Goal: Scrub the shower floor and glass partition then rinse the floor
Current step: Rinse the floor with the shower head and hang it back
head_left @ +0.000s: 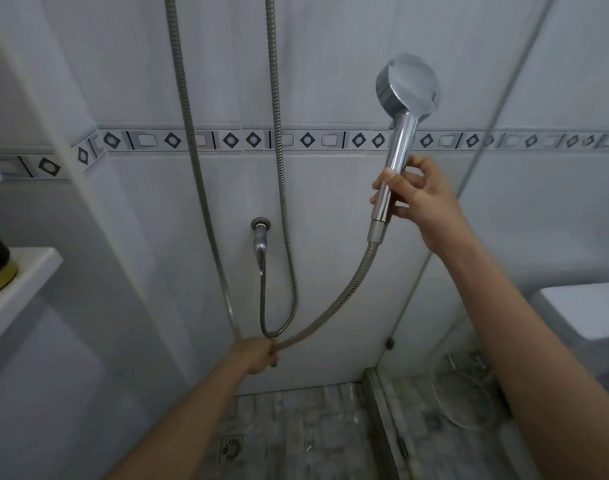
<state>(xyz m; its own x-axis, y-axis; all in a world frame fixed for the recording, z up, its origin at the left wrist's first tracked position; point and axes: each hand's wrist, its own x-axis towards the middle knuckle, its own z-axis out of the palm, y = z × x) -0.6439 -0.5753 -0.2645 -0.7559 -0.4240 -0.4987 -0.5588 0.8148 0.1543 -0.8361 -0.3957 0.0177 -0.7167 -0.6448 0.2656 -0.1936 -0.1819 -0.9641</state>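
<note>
The glass (pixel 555 220) was seen along the right edge of the floor (pixel 296 427), which lay below with no water seen on it. The hose (pixel 330 313) was clenched at its low loop by the left hand (pixel 258 355), above the floor's back edge. The head (pixel 408 84) was held high, its handle wrapped by the right hand (pixel 417 199). If water were started now, spray would likely be thrown at the wall, not the floor; the hose might be kinked by a tug.
</note>
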